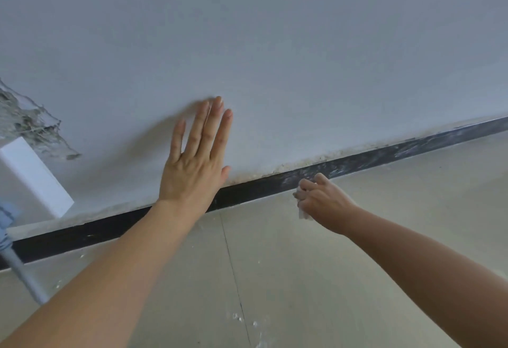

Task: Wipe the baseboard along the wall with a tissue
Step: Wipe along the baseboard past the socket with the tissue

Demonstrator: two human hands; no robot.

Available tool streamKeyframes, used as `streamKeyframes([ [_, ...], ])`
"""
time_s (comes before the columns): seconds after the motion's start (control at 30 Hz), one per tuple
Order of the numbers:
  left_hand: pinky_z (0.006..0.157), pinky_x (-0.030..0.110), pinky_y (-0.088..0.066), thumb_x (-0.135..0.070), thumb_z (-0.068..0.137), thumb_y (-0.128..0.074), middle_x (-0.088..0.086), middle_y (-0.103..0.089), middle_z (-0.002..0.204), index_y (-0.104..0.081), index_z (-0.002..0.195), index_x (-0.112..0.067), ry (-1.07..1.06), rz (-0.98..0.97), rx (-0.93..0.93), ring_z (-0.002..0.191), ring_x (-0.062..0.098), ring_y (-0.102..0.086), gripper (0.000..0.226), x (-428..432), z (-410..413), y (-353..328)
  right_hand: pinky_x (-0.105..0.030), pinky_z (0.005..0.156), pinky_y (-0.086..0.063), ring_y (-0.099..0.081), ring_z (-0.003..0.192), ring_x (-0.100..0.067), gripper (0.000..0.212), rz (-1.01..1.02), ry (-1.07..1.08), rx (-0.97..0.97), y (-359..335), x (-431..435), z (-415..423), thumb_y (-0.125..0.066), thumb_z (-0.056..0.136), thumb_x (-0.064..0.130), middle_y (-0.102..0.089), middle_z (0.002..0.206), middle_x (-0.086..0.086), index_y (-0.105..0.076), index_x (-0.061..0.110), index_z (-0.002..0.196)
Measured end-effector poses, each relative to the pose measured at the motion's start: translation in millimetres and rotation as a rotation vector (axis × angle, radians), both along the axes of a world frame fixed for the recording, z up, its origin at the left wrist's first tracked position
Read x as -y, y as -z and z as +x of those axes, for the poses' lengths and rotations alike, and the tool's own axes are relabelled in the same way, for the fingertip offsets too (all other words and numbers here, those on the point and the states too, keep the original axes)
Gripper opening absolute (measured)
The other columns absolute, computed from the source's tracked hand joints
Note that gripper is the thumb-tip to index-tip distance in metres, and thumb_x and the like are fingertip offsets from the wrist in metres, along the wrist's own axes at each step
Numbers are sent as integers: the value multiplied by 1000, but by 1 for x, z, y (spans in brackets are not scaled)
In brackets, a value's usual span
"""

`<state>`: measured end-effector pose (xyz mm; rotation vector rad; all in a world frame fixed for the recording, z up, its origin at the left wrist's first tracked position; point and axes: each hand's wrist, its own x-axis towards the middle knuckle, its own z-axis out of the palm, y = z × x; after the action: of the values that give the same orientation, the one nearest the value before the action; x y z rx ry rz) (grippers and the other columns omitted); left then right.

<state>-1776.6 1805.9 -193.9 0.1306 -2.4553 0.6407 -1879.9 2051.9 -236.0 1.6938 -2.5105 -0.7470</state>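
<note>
The left hand (196, 166) is laid flat on the wall (302, 58); at its three o'clock, a tissue (304, 214) is gripped by the right hand (321, 201) against the black baseboard (384, 155).

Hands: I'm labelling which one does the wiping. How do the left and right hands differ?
The left hand lies flat on the wall, fingers straight; the right hand curls round a tissue. The left hand sits above the baseboard; the right hand is down at it, by the dusty stretch. Both are bare, with arms reaching forward.
</note>
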Motion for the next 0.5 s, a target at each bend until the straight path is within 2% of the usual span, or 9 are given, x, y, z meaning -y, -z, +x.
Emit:
streamKeyframes([
  [0.07, 117, 44, -3, -47, 82, -63, 14, 2, 159, 2, 154, -5, 33, -67, -8, 147, 26, -4, 106, -16, -22, -12, -34, 83, -33, -46, 104, -20, 20, -34, 29, 61, -1, -6, 8, -55, 86, 10, -63, 105, 6, -68, 19, 98],
  [0.1, 117, 44, -5, -47, 82, -62, 13, 1, 159, 1, 154, -5, 51, -118, -13, 147, 26, -5, 105, -22, -32, -19, -33, 82, -34, -47, 103, -20, 20, -50, 17, 83, 0, -9, 11, -56, 85, 11, -63, 104, 7, -69, 20, 97],
  [0.17, 117, 43, -7, -48, 82, -61, 12, -3, 159, -2, 154, -6, 89, -226, -25, 146, 25, -8, 103, -30, -49, -31, -31, 78, -36, -52, 92, -17, 12, -72, -78, 86, 5, -13, 13, -64, 79, 17, -66, 93, 11, -71, 24, 84],
  [0.23, 117, 42, -5, -53, 80, -60, 12, -1, 159, -2, 154, -6, 87, -349, -10, 146, 26, -8, 105, -36, -67, -37, -29, 76, -36, -53, 87, -14, 14, -38, -215, 79, 9, -12, 7, -59, 79, 19, -67, 87, 13, -70, 26, 74],
  [0.3, 117, 42, 2, -64, 77, -59, 16, 14, 159, 4, 154, -7, 22, -444, 26, 146, 30, 3, 114, -33, -76, -39, -29, 77, -39, -53, 89, -14, 20, -9, -333, 36, 13, -2, 1, -54, 83, 17, -66, 87, 12, -69, 26, 73],
  [0.37, 116, 44, 7, -72, 75, -54, 19, 25, 155, 9, 153, -8, -37, -499, 60, 144, 34, 19, 120, -29, -80, -36, -29, 75, -39, -51, 88, -14, 17, -26, -435, -23, 17, 14, -7, -59, 81, 16, -64, 79, 12, -67, 25, 69],
  [0.5, 115, 46, 9, -78, 75, -45, 21, 26, 154, 10, 153, -8, -59, -562, 57, 142, 36, 26, 118, -23, -81, -32, -28, 76, -39, -51, 87, -13, 18, -122, -578, -68, 25, 64, -13, -60, 79, 15, -63, 74, 12, -67, 25, 67],
])
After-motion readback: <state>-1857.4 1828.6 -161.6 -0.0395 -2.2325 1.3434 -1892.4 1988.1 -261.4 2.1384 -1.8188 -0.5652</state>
